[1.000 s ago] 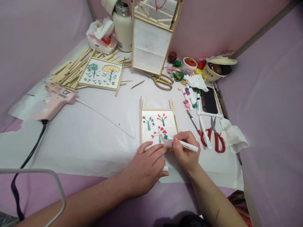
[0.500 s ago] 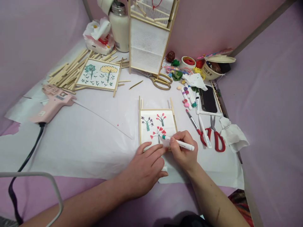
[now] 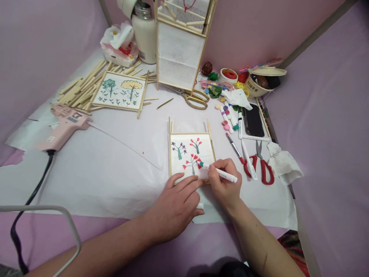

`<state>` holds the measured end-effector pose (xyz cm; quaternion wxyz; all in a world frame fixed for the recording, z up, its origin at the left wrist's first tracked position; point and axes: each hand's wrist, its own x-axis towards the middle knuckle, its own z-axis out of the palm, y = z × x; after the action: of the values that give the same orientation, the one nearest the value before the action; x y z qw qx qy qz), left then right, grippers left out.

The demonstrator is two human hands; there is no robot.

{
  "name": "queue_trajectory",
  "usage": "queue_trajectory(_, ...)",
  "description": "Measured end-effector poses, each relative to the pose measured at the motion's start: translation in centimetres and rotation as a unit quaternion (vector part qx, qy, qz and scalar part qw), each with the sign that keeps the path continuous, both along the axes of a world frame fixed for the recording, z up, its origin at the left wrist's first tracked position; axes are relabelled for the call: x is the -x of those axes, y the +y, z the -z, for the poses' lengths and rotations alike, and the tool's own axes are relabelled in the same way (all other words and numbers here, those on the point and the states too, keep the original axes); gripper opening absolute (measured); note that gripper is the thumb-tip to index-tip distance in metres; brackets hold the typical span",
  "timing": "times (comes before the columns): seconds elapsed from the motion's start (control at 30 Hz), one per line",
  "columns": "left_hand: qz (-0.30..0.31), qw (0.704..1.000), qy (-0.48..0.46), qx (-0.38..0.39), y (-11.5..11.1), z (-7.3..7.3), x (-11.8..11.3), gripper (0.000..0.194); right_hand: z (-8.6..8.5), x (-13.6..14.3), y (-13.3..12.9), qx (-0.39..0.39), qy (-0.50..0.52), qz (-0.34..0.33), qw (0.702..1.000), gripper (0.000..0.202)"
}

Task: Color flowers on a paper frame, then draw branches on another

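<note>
My left hand [image 3: 180,206] lies palm down over the near edge of a small stick-framed panel [image 3: 178,169], several fingers stretched out and apart on it. A small white piece [image 3: 200,206] peeks out beside that thumb, mostly hidden by the hand. In my right hand [image 3: 226,182] is a white marker [image 3: 223,174] with a green end, gripped like a pen. Its tip is at the panel, by the red flowers [image 3: 193,159] of the lower drawing. Two more drawn plants, one with purple stars and one with red buds, are above it.
Left: a pink glue gun [image 3: 65,125], loose wooden sticks [image 3: 75,92] and a framed tree drawing [image 3: 118,91]. Behind: a stick-framed lantern [image 3: 180,55] and gold-handled scissors [image 3: 196,100]. Right: red-handled scissors [image 3: 266,171], a phone [image 3: 254,120], several pens and crumpled tissue [image 3: 284,163].
The marker tip has moved slightly right and up across the lower flower drawing, my right hand shifting slightly with it. My left hand keeps its place on the panel.
</note>
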<state>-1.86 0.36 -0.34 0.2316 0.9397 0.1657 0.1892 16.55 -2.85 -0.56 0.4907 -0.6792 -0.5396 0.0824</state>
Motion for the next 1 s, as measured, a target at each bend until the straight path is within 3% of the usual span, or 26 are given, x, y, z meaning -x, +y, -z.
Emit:
queue_trajectory(0.7,-0.013,1.0,-0.006,0.001,-0.1,-0.1,-0.1,0.017,-0.1,0.1,-0.1,0.021,-0.001,-0.037,0.999,0.014)
queue_trajectory(1.0,0.005,1.0,0.017,0.003,0.1,-0.2,0.0,0.02,-0.5,-0.3,-1.0,-0.064,0.046,-0.013,0.997,0.011)
